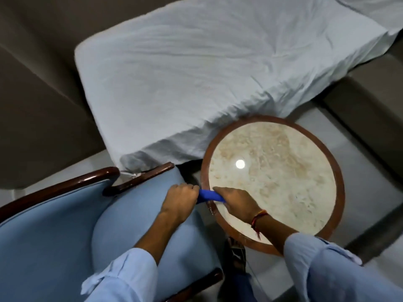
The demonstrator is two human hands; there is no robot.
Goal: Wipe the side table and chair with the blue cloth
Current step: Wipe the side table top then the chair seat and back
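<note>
The blue cloth (209, 196) is bunched into a short roll and stretched between both hands. My left hand (180, 201) grips its left end above the chair's seat edge. My right hand (236, 203) grips its right end over the near-left rim of the round side table (340, 177), which has a marble top inside a brown wooden ring. The chair (50, 232) has light blue upholstery and dark wooden arms, and fills the lower left. Most of the cloth is hidden inside my fists.
A bed with a rumpled white sheet (196, 79) touches the table's far edge and the chair's arm. A dark shoe (236, 252) stands on the pale floor between chair and table. A ceiling light reflects on the tabletop.
</note>
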